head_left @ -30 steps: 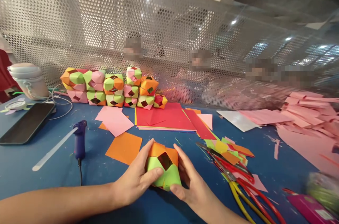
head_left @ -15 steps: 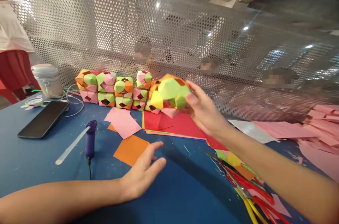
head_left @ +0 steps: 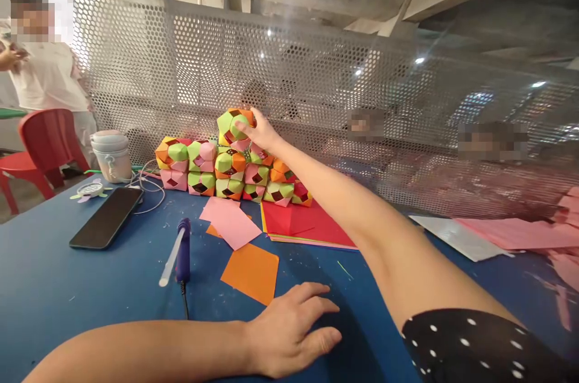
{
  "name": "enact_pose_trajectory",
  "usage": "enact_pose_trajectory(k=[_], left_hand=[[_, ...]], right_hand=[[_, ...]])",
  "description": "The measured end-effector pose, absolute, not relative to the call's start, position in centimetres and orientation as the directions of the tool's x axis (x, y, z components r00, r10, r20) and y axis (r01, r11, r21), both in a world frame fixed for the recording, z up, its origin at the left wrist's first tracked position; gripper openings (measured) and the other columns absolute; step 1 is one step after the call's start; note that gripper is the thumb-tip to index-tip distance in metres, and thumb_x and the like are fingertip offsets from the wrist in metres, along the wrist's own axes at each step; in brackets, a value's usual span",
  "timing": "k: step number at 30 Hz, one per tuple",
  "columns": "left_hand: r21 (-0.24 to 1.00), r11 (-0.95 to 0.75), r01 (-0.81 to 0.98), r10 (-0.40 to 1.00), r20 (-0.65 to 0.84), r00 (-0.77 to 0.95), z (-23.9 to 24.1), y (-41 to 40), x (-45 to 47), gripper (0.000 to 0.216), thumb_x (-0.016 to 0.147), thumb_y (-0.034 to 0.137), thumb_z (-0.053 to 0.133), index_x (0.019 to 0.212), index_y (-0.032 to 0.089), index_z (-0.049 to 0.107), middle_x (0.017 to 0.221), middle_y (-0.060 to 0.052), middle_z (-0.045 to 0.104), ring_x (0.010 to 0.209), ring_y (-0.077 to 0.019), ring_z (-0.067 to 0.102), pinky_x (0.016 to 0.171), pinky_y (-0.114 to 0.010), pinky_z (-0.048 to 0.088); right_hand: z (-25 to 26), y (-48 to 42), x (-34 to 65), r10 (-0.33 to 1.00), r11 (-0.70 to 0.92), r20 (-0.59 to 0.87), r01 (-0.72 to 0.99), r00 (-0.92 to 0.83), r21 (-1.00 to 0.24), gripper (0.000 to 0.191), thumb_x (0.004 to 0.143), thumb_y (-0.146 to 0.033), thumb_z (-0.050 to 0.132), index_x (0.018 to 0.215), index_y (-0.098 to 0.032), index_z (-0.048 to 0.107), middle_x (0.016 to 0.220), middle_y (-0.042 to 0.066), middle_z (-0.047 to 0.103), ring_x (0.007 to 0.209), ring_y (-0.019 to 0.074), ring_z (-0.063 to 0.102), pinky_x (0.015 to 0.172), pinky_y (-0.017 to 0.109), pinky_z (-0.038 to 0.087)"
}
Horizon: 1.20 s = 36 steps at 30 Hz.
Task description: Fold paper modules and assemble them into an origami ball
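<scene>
My right hand (head_left: 259, 131) reaches far forward and grips a green and orange folded paper ball (head_left: 232, 125), held on top of a stack of similar paper balls (head_left: 217, 175) lined against the perforated metal screen (head_left: 316, 87). My left hand (head_left: 294, 329) rests palm down on the blue table (head_left: 67, 292), fingers spread, holding nothing. An orange paper square (head_left: 251, 271) lies just beyond its fingers.
A purple glue gun with a glue stick (head_left: 180, 247), a black phone (head_left: 107, 225), a white jar (head_left: 111, 155) and cables sit at the left. Red paper sheets (head_left: 307, 223) and a pink sheet (head_left: 228, 220) lie mid-table, pink paper (head_left: 520, 232) at the right. A person stands by a red chair (head_left: 43, 142) far left.
My right hand carried the paper ball from the near table up and forward onto the top of the stack. My left hand let go of it and settled flat on the table.
</scene>
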<state>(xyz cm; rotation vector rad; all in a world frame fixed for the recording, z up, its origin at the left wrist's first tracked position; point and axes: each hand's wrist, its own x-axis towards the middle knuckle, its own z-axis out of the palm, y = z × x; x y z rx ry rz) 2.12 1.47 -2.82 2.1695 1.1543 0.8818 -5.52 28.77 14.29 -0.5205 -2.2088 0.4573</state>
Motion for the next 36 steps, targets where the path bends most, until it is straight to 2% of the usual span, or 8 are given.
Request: enact_pose_trajectory(k=[4,8,15,21,25,28,31,36], left_hand=[[0.696,-0.509,0.507,0.849,0.306,0.432,-3.1,1.5,2.2,0.043,0.096,0.041,0.041,0.13,0.016,0.052,0.141,-0.018,0.048,0.132,-0.0271,0.048,0.106,-0.04,0.044],[0.693,-0.503,0.516,0.852,0.3,0.428,-3.1,1.7,2.2,0.043,0.096,0.04,0.041,0.129,0.016,0.053,0.141,-0.018,0.048,0.131,-0.0267,0.049,0.106,-0.039,0.045],[0.703,-0.499,0.507,0.853,0.294,0.432,-2.8,1.8,2.2,0.042,0.097,0.039,0.041,0.127,0.013,0.056,0.139,-0.019,0.05,0.132,-0.0247,0.049,0.107,-0.036,0.044],[0.698,-0.493,0.519,0.856,0.281,0.435,-2.7,1.8,2.2,0.041,0.097,0.039,0.041,0.125,0.014,0.057,0.137,-0.018,0.052,0.13,-0.0242,0.05,0.106,-0.035,0.045],[0.693,-0.496,0.523,0.854,0.279,0.44,-2.7,1.8,2.3,0.04,0.097,0.039,0.04,0.125,0.015,0.057,0.137,-0.017,0.052,0.13,-0.0242,0.051,0.106,-0.035,0.045],[0.683,-0.508,0.526,0.848,0.287,0.446,-2.7,1.8,2.3,0.039,0.097,0.038,0.04,0.123,0.015,0.057,0.136,-0.017,0.052,0.129,-0.0245,0.051,0.105,-0.035,0.046],[0.674,-0.516,0.528,0.844,0.296,0.447,-2.8,1.9,2.3,0.038,0.097,0.038,0.039,0.122,0.016,0.058,0.135,-0.016,0.053,0.129,-0.0235,0.052,0.105,-0.034,0.046],[0.662,-0.523,0.538,0.842,0.3,0.449,-3.0,2.1,2.2,0.037,0.098,0.039,0.038,0.121,0.018,0.058,0.133,-0.015,0.055,0.129,-0.0216,0.052,0.104,-0.033,0.047]], right_hand=[[13.4,29.4,-6.3,0.495,0.865,0.613,0.281,-0.616,-0.417,0.094,0.075,-0.071,0.059,0.144,-0.01,0.039,0.147,0.02,0.045,0.137,0.0375,0.04,0.113,0.056,0.028],[13.3,29.5,-5.9,0.452,0.892,0.65,0.302,-0.611,-0.337,0.084,0.08,-0.063,0.058,0.143,-0.011,0.04,0.15,0.017,0.041,0.14,0.0328,0.037,0.115,0.05,0.028],[13.3,29.6,-5.0,0.434,0.9,0.679,0.322,-0.593,-0.294,0.067,0.09,-0.058,0.047,0.137,-0.011,0.045,0.145,0.017,0.048,0.134,0.0297,0.045,0.111,0.047,0.034],[12.8,28.6,-5.3,0.434,0.898,0.687,0.339,-0.583,-0.279,0.08,0.079,-0.054,0.063,0.142,-0.012,0.038,0.149,0.016,0.042,0.136,0.0325,0.042,0.111,0.05,0.035],[13.0,28.2,-6.4,0.439,0.896,0.676,0.341,-0.591,-0.284,0.071,0.078,-0.036,0.063,0.141,-0.013,0.039,0.146,0.014,0.047,0.132,0.0327,0.047,0.11,0.051,0.036],[13.1,28.4,-6.8,0.437,0.898,0.665,0.333,-0.605,-0.287,0.068,0.077,-0.029,0.063,0.14,-0.015,0.042,0.149,0.012,0.044,0.137,0.0315,0.041,0.114,0.051,0.031],[13.2,28.8,-6.7,0.443,0.896,0.665,0.327,-0.602,-0.3,0.071,0.076,-0.032,0.064,0.141,-0.015,0.042,0.153,0.012,0.037,0.141,0.0313,0.034,0.116,0.05,0.026],[13.3,29.3,-5.6,0.416,0.909,0.701,0.273,-0.579,-0.314,0.076,0.078,-0.047,0.064,0.142,-0.015,0.039,0.153,0.011,0.039,0.141,0.0287,0.035,0.116,0.047,0.028]])
